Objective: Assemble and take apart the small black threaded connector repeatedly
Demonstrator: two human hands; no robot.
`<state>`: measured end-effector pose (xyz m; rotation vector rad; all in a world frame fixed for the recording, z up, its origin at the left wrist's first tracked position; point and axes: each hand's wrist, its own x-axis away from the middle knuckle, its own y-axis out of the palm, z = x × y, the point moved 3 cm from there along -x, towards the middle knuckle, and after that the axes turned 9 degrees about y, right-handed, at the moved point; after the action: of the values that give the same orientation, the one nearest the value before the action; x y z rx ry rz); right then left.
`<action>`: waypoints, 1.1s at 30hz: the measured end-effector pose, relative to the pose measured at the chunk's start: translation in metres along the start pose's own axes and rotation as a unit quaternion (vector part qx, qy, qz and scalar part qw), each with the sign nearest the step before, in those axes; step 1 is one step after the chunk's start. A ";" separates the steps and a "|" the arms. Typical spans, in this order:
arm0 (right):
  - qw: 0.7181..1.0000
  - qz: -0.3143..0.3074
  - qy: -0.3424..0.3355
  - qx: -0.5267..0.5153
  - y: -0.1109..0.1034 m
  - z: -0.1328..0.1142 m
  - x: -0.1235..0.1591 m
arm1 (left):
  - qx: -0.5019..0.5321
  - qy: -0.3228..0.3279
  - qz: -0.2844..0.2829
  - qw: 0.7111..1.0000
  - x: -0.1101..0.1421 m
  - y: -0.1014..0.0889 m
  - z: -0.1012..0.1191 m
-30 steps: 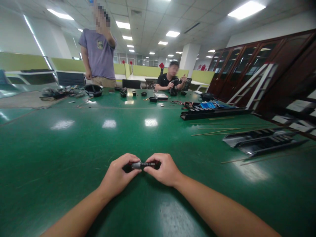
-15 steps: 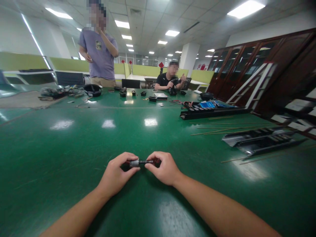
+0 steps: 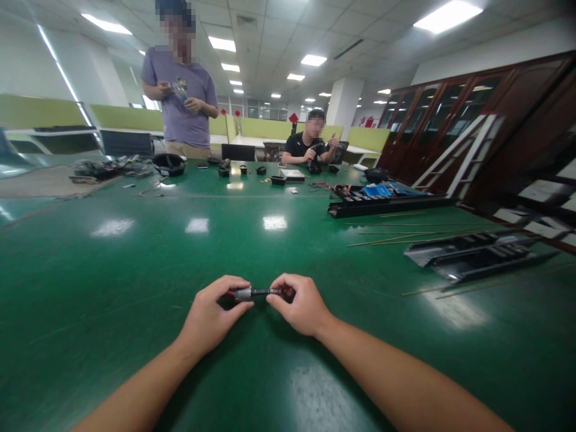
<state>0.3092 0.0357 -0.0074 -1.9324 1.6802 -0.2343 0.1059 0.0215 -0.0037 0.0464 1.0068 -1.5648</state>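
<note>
My left hand (image 3: 220, 309) is closed around a short silver cylinder (image 3: 243, 294), pinched between thumb and fingertips, with something dark and red behind it, partly covered by the palm. Out of the cylinder's right end runs a thin dark rod (image 3: 260, 293). The fingers of my right hand (image 3: 297, 305) pinch the far end of this rod, where a ringed metallic part and some dark red show. The cylinder and rod lie in one line, level, just above the green table (image 3: 180, 372). What exact kind of parts these are I cannot tell.
Thin brass-coloured rods (image 3: 396, 234) and long black metal channels (image 3: 490, 259) lie to the right. Farther back are small black boxes (image 3: 278, 180), a black bowl (image 3: 168, 164) and tangled wires (image 3: 105, 168). One person (image 3: 184, 114) stands and another (image 3: 306, 147) sits across the table.
My hands have drawn slightly apart, and more of the dark rod shows between cylinder and right fingers. The standing person has lowered a raised hand to the chest.
</note>
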 end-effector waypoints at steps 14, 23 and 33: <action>0.999 -0.014 0.030 -0.041 0.001 0.004 -0.001 | -0.014 0.006 -0.004 1.000 -0.002 -0.002 0.000; 0.988 -0.023 0.060 -0.141 0.002 0.015 -0.004 | -0.016 -0.033 0.012 0.999 -0.002 -0.004 -0.004; 0.981 -0.021 0.092 -0.170 0.008 0.029 -0.007 | 0.121 -0.172 0.060 0.976 -0.004 -0.003 -0.025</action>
<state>0.3150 0.0506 -0.0341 -2.2564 1.9007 -0.1511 0.0916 0.0395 -0.0156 0.0035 0.5294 -1.5139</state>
